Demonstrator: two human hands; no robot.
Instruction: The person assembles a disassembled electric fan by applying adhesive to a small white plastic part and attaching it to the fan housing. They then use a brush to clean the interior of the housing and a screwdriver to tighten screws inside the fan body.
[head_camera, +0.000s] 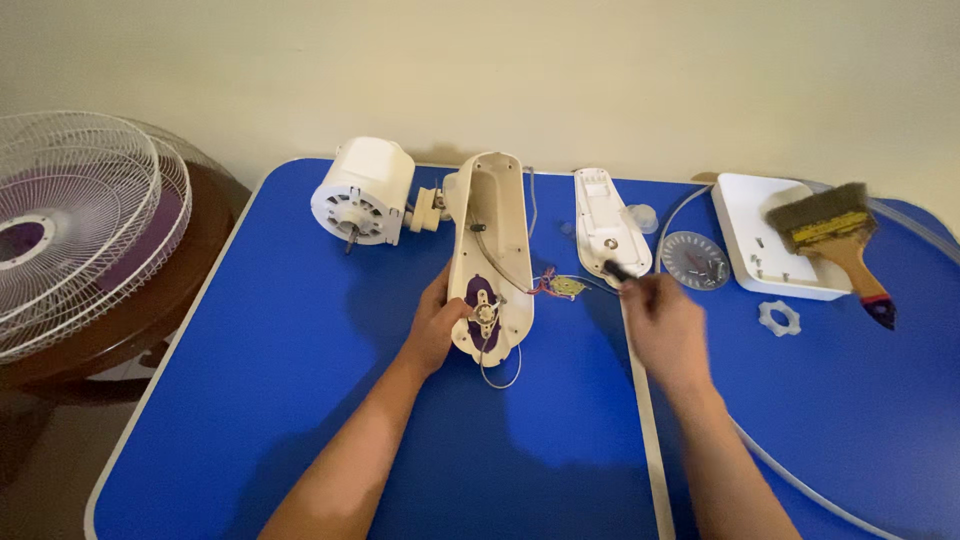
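- I take the open cream fan housing (490, 250) as landmark; it lies on the blue table (300, 400) with its long axis running away from me, and the white motor (362, 190) is joined at its far left end.
- My left hand (437, 325) grips the housing's near left edge, fingers curled around the rim, thumb by the purple switch plate (483, 305) inside.
- My right hand (662, 318) is right of the housing, closed around a dark-tipped tool (618, 271), apparently a screwdriver; the blur keeps me from confirming its type.
- The tool tip points toward the housing, touching or just over the near end of the separate cream cover (606, 220) lying parallel beside it.
- A small circuit board (568, 286) on wires sits between the housing and the right hand.
- The right hand is the nearer hand to that board; the left is occupied steadying the housing.
- Further right of the housing: a white tray (770, 240) and a paintbrush (835, 240).
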